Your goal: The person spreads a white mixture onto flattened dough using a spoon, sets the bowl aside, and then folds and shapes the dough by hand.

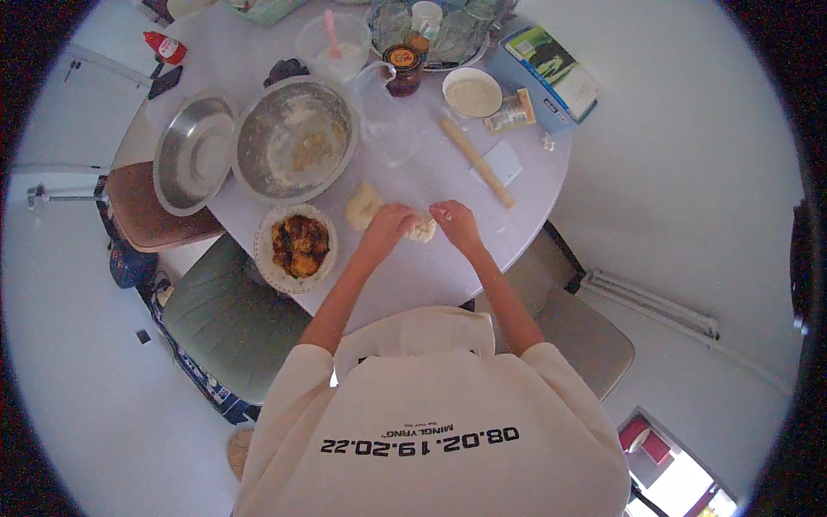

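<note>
A small round piece of pale dough (423,231) with a rough, bumpy top lies on the table between my two hands. My left hand (391,221) has its curled fingers at the dough's left edge; whether they grip it is hard to make out. Just past the upper right edge of that piece, my right hand (455,220) is bent inward with thumb and fingertips close together. White bits show on its fingers. Beside my left hand sits a larger smooth lump of dough (362,205). A wooden rolling pin (477,161) rests to the right, across a white flat square object (507,163).
Left stand a floury metal basin (245,155), another metal basin (169,161) and a plate (263,270) of browned food. Farther back are a plastic bag (391,132), a dark-lidded jar (404,81), a bowl of white contents (473,94) and a blue box (523,84). Chairs (236,323) flank the table.
</note>
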The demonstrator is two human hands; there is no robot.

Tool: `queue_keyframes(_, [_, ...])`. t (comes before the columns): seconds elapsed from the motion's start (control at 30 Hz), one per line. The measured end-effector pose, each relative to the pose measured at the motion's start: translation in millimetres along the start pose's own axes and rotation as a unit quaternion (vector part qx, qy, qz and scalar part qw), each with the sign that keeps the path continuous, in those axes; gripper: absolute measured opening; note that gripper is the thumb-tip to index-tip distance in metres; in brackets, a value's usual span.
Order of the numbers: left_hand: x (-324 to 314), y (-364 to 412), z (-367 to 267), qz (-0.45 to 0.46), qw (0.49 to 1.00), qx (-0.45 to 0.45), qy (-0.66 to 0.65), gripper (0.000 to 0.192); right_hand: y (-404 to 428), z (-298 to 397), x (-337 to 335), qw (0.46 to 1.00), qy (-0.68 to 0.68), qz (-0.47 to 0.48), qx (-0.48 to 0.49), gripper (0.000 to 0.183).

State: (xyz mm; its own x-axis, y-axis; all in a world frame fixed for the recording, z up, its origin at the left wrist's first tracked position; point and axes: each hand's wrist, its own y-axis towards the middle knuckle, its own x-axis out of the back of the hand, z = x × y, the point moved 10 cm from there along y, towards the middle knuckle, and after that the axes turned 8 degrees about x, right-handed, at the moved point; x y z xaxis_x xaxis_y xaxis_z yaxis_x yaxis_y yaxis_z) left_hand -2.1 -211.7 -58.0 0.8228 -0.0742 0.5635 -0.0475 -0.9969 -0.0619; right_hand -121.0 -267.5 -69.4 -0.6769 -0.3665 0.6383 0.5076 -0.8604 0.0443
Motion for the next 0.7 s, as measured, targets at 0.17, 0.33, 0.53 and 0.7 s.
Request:
queue_keyframes(0.17, [7.2,7.6,-4.1,-0.033,0.999,-0.015,-0.002,0.025,13.3,-11.3,-30.3,0.986,-0.028,0.165,-0.001,0.021])
queue_keyframes(0.33, [-0.6,-9.2,-36.2,-0.022,0.995,-0.072,0.071,0.037,12.5,-22.5,-39.6,0.957,-0.065,0.278,-0.054,0.022])
queue_keyframes(0.53, [-12.4,-11.6,-24.0,-0.043,0.985,-0.057,0.159,0.048,18.2,-6.3,-31.8,0.980,-0.066,0.181,0.047,0.022])
queue_keyframes(0.7, [-8.1,-11.2,-21.5,-0.069,0.986,-0.027,0.146,0.051,23.4,8.7,-22.8,0.984,-0.081,0.132,0.086,0.018])
